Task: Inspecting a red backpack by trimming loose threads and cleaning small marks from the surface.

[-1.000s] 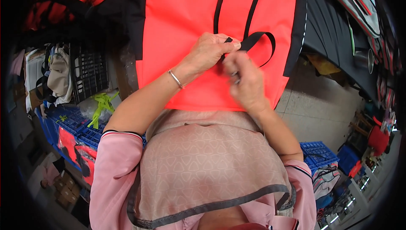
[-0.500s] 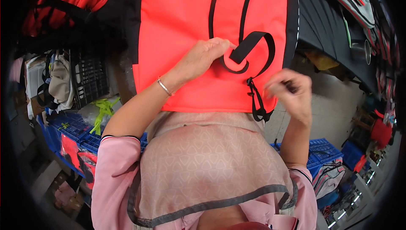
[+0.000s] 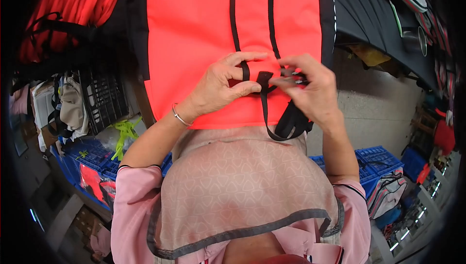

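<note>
Blk strap point(image 3: 264, 78) sits btwn the hands over the red bag point(image 3: 194, 31), long axis running down twd the wearer. L hand point(image 3: 218, 84) nearer: thumb at strap, index apart. R hand point(image 3: 315, 91) just beside, fingers bent; w/ blur & hidden fingertips, can't tell if either's gripping.

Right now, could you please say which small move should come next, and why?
I'd probably steady the black strap with the left hand: its thumb is at the strap's upper end, the right hand is close, and a slack loop crosses the lower edge of the red bag.
</note>
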The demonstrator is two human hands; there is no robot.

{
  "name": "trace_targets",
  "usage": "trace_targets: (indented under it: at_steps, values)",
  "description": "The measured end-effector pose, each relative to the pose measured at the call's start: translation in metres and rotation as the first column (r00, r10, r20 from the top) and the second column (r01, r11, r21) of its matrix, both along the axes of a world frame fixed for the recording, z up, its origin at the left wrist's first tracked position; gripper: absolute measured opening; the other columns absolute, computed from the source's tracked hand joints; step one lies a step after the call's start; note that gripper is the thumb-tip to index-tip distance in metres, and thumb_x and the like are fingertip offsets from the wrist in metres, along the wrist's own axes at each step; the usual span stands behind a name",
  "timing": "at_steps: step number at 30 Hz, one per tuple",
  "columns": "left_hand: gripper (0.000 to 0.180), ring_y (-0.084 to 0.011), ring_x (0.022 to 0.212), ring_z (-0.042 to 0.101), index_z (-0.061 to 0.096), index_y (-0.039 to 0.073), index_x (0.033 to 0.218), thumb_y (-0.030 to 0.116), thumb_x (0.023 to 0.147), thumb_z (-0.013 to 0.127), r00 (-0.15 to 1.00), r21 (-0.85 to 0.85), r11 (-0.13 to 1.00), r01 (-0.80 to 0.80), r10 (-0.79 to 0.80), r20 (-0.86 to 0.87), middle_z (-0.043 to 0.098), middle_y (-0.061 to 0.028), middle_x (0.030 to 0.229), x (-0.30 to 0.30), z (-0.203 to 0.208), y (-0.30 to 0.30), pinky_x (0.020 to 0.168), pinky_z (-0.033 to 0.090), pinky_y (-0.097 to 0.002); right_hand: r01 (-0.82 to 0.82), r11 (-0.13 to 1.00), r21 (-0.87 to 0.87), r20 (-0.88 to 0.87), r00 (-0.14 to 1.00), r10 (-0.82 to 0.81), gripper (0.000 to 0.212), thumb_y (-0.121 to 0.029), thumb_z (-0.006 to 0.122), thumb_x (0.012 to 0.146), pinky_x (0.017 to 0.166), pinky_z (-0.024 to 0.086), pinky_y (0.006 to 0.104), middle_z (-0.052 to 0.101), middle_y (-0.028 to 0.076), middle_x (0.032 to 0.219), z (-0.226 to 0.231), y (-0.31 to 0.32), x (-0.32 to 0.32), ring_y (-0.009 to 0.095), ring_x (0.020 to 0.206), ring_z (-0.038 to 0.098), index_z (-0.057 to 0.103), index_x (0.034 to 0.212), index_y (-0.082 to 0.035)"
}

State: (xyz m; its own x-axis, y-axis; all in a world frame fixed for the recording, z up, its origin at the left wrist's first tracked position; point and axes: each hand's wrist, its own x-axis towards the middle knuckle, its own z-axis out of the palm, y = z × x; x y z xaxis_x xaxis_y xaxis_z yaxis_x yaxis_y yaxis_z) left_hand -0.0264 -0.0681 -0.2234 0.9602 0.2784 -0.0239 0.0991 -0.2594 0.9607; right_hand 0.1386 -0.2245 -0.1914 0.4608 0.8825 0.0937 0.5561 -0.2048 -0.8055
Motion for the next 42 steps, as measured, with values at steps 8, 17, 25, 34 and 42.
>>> trace_targets:
  at_steps: [8,17,25,34,42]
  values:
    - [0.014,-0.0181,0.121,0.053,0.076,0.001,0.093,0.014,0.088,0.073,0.998,-0.421,0.906,-0.038,0.013,-0.063,0.059,-0.0091,0.135,0.002,-0.003,0.007,0.097,0.045,-0.0313,0.240,0.970,-0.039,0.159,0.960,-0.231,0.027,-0.018,0.077,0.081,0.069,0.053,0.0346,0.068,0.012,0.089,-0.004,0.008,0.005,0.026,0.080,0.069,0.067,0.100,-0.002]
    - [0.018,-0.0166,0.114,0.058,0.075,0.000,0.085,0.017,0.089,0.073,0.999,-0.372,0.927,-0.047,0.037,-0.036,0.061,-0.0113,0.132,0.004,-0.010,0.010,0.093,0.046,-0.0286,0.015,1.000,-0.015,0.326,0.945,-0.010,0.020,-0.016,0.078,0.081,0.060,0.048,0.0296,0.065,0.004,0.077,0.003,0.000,0.007,0.018,0.065,0.060,0.068,0.092,-0.003]
    - [0.049,-0.0328,0.131,0.052,0.057,-0.004,0.060,0.030,0.095,0.066,0.879,-0.185,0.876,0.446,-0.467,-0.094,0.056,-0.0176,0.139,0.009,0.025,0.008,0.101,0.047,-0.0381,0.260,0.940,0.221,-0.102,0.965,-0.243,0.025,-0.009,0.072,0.089,0.069,0.047,0.0230,0.059,0.003,0.081,0.045,0.073,0.076,0.008,0.074,0.054,0.063,0.109,0.003]
    - [0.036,-0.0296,0.103,0.065,0.065,0.002,0.116,0.032,0.097,0.059,0.977,0.883,0.419,-0.213,0.101,0.188,0.064,-0.0134,0.122,0.085,0.044,0.159,0.088,0.052,-0.0385,0.173,0.955,0.242,0.250,0.940,-0.233,0.024,-0.025,0.068,0.089,0.077,0.053,0.0406,0.072,0.014,0.100,0.039,0.249,0.115,0.032,0.088,0.070,0.074,0.108,-0.011]
    - [0.041,-0.0331,0.108,0.055,0.058,0.003,0.117,0.021,0.084,0.071,0.952,0.924,0.249,-0.292,0.172,0.254,0.059,-0.0134,0.113,0.070,0.000,0.221,0.108,0.037,-0.0457,0.128,0.978,-0.166,0.389,0.920,-0.055,0.025,-0.029,0.069,0.088,0.075,0.052,0.0448,0.072,0.015,0.092,0.008,0.224,0.118,0.035,0.087,0.069,0.074,0.105,-0.011]
